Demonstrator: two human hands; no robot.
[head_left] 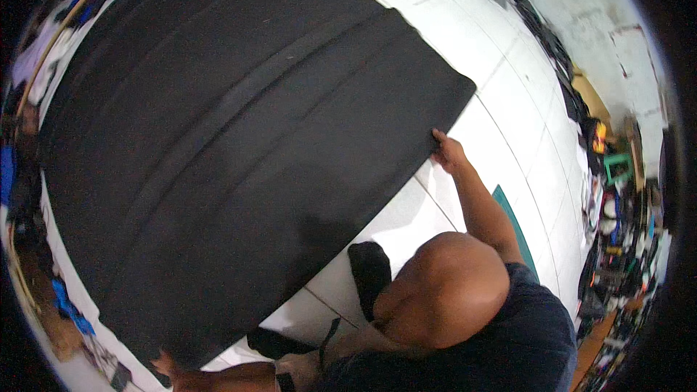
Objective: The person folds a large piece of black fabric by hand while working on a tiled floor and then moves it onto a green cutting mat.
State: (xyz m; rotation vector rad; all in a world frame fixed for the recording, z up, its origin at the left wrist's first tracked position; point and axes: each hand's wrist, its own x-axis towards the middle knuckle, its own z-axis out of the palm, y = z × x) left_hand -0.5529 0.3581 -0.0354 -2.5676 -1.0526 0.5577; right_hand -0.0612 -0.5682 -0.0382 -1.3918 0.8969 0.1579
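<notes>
A wide sheet of black fabric (239, 116) lies spread over the white tiled floor, with long soft folds running across it. At its near right edge my right hand (448, 152) is closed, the thumb on top and the fingers around the edge. My left hand (167, 366) is low at the left, closed at the near left part of the same fabric; its fingers are small and partly blurred. Between the two hands, the fabric's near edge runs in front of my bent knee (450, 290). The fabric's far side passes out of the top of the view.
White floor tiles (501, 120) border the fabric on the right. A flat teal piece (514, 229) lies beyond my right forearm. Along the right wall stands clutter with a green frame (618, 168). More heaped items, including a blue one (71, 308), line the left side.
</notes>
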